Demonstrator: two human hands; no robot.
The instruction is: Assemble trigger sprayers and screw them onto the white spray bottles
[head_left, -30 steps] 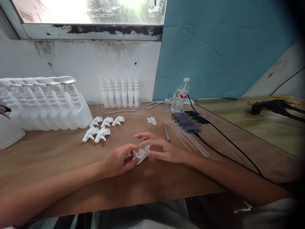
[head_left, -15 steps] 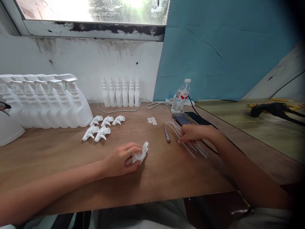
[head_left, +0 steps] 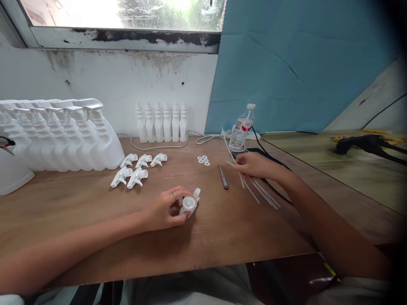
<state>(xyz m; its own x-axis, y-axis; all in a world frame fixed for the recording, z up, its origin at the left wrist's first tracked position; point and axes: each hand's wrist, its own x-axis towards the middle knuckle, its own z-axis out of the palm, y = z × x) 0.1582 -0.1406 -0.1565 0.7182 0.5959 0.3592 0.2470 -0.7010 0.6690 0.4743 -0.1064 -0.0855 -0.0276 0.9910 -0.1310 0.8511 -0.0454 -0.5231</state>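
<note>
My left hand (head_left: 165,209), with a ring on one finger, is closed around a white trigger spray head (head_left: 189,204), its round open collar facing up. My right hand (head_left: 252,165) pinches a thin, clear plastic tube (head_left: 227,144), which slants up toward the water bottle. Several more thin tubes (head_left: 267,195) lie on the table under and in front of that hand. Between the hands rests a small screwdriver-like tool (head_left: 224,178) with a brown handle. Just behind it is a cluster of small white ring washers (head_left: 203,160).
Several trigger spray heads (head_left: 136,178) lie at the left centre. White spray bottles (head_left: 101,144) stand in a row at far left, with smaller white bottles (head_left: 167,125) against the wall. A water bottle (head_left: 242,129) and a cable (head_left: 155,148) are at the back.
My right hand has risen slightly from the pile and now has one tube lifted in its fingers. My left hand has shifted a little right, and the spray head's collar shows more clearly.
</note>
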